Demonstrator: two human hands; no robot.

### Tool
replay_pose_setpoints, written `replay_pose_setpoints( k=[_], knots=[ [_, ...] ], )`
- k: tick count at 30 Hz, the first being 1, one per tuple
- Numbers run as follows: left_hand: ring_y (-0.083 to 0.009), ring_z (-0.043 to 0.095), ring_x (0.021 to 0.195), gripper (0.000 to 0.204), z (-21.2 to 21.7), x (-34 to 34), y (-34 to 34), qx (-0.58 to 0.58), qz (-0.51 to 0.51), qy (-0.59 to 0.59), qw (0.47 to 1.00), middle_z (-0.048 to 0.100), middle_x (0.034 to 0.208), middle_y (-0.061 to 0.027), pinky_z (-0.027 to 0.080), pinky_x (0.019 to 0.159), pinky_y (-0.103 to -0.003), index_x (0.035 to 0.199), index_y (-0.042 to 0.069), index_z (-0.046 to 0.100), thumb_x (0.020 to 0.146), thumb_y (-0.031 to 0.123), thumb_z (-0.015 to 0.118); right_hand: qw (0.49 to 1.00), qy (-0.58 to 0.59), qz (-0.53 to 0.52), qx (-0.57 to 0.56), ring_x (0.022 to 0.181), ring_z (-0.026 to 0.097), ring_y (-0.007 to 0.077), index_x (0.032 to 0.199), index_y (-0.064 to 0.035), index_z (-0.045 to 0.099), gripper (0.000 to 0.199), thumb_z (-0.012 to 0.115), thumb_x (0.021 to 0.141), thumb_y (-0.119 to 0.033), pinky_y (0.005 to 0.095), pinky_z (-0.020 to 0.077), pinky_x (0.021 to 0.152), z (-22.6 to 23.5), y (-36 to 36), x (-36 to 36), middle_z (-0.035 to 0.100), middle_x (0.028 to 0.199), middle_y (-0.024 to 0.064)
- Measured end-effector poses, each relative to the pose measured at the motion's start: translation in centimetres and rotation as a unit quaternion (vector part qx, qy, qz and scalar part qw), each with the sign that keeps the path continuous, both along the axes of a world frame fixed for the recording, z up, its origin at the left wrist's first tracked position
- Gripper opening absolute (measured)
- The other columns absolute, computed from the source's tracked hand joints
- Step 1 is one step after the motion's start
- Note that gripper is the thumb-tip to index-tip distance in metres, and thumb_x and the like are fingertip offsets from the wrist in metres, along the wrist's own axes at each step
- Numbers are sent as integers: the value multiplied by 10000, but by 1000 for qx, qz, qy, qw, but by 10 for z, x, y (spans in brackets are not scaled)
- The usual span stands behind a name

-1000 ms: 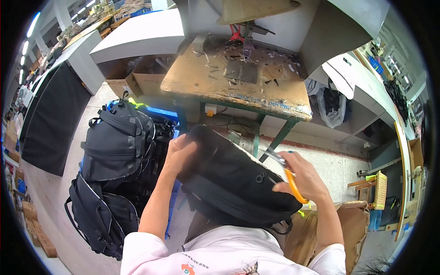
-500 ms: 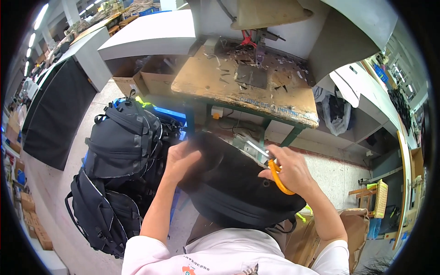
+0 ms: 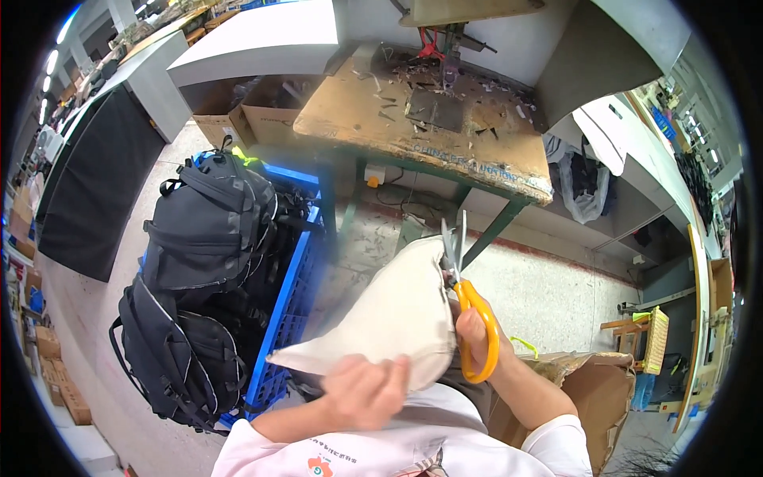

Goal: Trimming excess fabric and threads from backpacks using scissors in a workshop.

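A limp bag-like fabric piece [image 3: 389,306] hangs in front of my body with its cream-coloured side showing. At its lower edge my left hand [image 3: 367,391] has its fingers curled against the cloth, somewhat blurred by motion. My right hand [image 3: 474,338] holds scissors [image 3: 486,326] with orange handles beside the cloth's right edge. The metal blades point up and stand slightly apart, next to the cloth's upper right corner. Part of the right hand's fingers is hidden behind the cloth and the handle.
Black backpacks [image 3: 203,230] are piled on the left in a blue plastic crate [image 3: 290,298]. Ahead stands a worn wooden worktable [image 3: 358,119] strewn with scraps. An open cardboard box [image 3: 584,389] is at my right, near a small wooden stool [image 3: 653,342].
The fabric piece has turned from its black side to its cream side. My left hand has come down toward my body. The scissors now point upward, where before they pointed left.
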State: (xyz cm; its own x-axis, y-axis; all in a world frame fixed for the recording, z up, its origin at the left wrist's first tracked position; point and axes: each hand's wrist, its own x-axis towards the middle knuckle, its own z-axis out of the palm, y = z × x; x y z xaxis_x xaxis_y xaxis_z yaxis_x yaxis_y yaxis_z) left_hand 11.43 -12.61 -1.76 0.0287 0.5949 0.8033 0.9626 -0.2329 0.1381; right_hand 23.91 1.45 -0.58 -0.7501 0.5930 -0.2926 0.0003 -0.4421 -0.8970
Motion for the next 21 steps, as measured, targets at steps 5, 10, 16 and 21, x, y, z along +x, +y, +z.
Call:
replay_pose_setpoints(
  k=[5, 10, 16, 21],
  knots=[
    [-107, 459, 466, 181, -9, 48, 13, -64, -83, 12, 994, 510, 617, -47, 346, 431, -243, 826, -47, 566, 661, 28, 572, 996, -63, 51, 40, 854, 449, 107, 1223, -25, 365, 713, 704, 639, -254, 218, 368, 755, 19, 3, 8, 466, 1001, 31],
    [-136, 513, 494, 186, 2, 45, 12, -162, -167, 13, 973, 554, 651, -69, 399, 462, -245, 843, -37, 589, 701, 83, 592, 981, -124, 113, 99, 723, 429, 92, 1117, -39, 504, 594, 627, 544, -133, 197, 332, 677, 31, 16, 23, 482, 786, -18],
    [-95, 531, 567, 209, -33, -75, 47, -161, -16, -627, 762, 603, 693, -72, 444, 561, -228, 828, -29, 604, 831, 172, 547, 982, -115, 118, 87, 763, 443, 79, 1113, -48, 528, 594, 629, 540, -169, 188, 316, 711, 37, 19, 44, 497, 825, -18],
    [-140, 545, 866, 408, -164, -136, 76, -370, 13, -643, 671, 599, 967, -31, 441, 755, -319, 1113, 45, 534, 861, 365, 499, 977, -40, 185, 95, 858, 459, 80, 1131, -49, 530, 551, 616, 588, -83, 196, 338, 783, 46, 14, 48, 520, 930, -16]
  ],
)
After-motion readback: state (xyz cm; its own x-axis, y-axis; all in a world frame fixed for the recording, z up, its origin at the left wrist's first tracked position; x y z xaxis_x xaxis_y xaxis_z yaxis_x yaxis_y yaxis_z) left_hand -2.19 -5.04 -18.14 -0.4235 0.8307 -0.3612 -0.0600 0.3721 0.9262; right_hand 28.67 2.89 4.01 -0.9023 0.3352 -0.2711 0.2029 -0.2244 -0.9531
